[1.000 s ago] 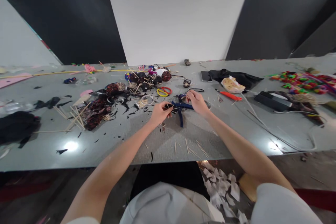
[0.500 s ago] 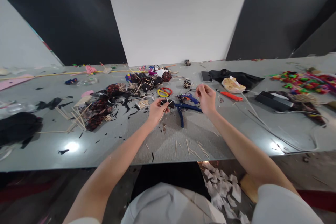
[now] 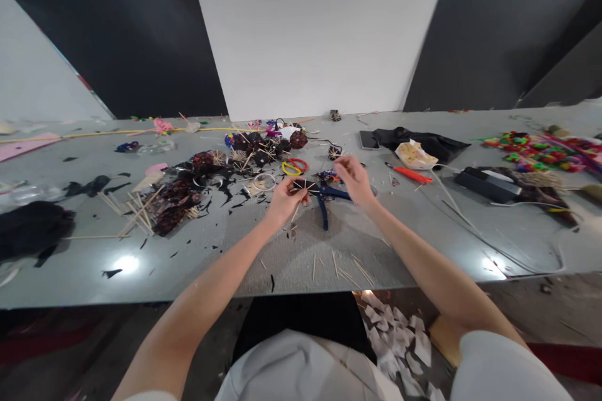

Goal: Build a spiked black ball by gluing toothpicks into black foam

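Note:
My left hand (image 3: 283, 200) is closed on a small black piece with thin wooden sticks (image 3: 305, 185) fanned across it. Beside it, to the right, lies a hand tool with dark blue handles (image 3: 323, 212), one handle pointing toward me. My right hand (image 3: 355, 178) hovers over the other handle, fingers curled together and slightly blurred; anything in them is hidden. Partly behind that hand is a blue and orange tool, perhaps a glue gun (image 3: 327, 176). Scissors with red and yellow handles (image 3: 292, 167) lie just beyond my left hand.
Dark balls with sticks (image 3: 263, 147) crowd the table's left middle, near loose sticks (image 3: 141, 210) and black scraps. On the right are an orange cutter knife (image 3: 412, 174), a phone (image 3: 369, 140), a white cable (image 3: 463, 216) and a black box (image 3: 488, 184). Cut sticks (image 3: 336, 265) lie near the front edge.
My right hand has moved left, closer to the piece in my left hand. The left hand has shifted slightly right, still holding that piece.

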Demonstrator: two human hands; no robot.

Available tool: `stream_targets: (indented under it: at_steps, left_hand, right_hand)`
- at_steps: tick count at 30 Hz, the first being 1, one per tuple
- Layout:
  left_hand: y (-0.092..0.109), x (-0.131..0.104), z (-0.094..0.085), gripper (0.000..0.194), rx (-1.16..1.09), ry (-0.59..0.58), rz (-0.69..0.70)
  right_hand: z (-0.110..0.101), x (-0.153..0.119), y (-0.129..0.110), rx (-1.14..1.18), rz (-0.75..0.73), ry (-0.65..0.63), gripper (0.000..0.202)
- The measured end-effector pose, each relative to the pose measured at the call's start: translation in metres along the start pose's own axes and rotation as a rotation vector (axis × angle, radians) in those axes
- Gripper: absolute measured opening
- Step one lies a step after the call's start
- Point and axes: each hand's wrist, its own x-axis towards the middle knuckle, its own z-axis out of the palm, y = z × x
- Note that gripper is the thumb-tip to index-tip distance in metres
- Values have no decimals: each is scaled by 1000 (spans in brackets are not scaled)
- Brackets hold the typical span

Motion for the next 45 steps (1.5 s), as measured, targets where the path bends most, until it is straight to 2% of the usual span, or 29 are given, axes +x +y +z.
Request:
stream_targets:
  at_steps: [2,3,5,11,14,16,21,24,27,32,39,45]
  left_hand:
    - [0,-2,0,40,28,-20,23]
    - [0,-2,0,41,46,-21,38]
    - [-1,-1,-2,43,79,-15,70]
    - [-11,4,-4,58,100,-10,79]
    - [-14,2,-3,58,143,16,60]
    - [-13,-1,-2,54,236,59,74]
    - [-12,-8,-4,42,630,168,167]
    - [-15,-8,-4,37,756,235,214]
    - [-17,-6,-4,25,825,140,249]
    - [-16,-6,-3,11,811,-25,275]
    - [-16,-6,-2,15,808,-26,248]
    - [-10,-8,-2,15,713,-23,221]
  right_hand:
    - [10,-11,-14,-67,-80,-311,37]
    - [16,-16,-19,-128,-135,-390,39]
    - [25,-25,-25,-245,-199,-452,47]
    - [39,-30,-15,-313,-189,-459,41]
    - [40,-28,-11,-303,-204,-437,37]
    - [40,-28,-9,-295,-220,-404,37]
    - [41,-30,-7,-310,-230,-332,39]
    - [41,-31,-6,-337,-233,-310,42]
    - [40,-32,-5,-346,-255,-289,44]
    - [38,-35,-12,-374,-301,-316,44]
    - [29,-36,-24,-367,-307,-374,48]
    - [30,-34,-21,-286,-308,-287,43]
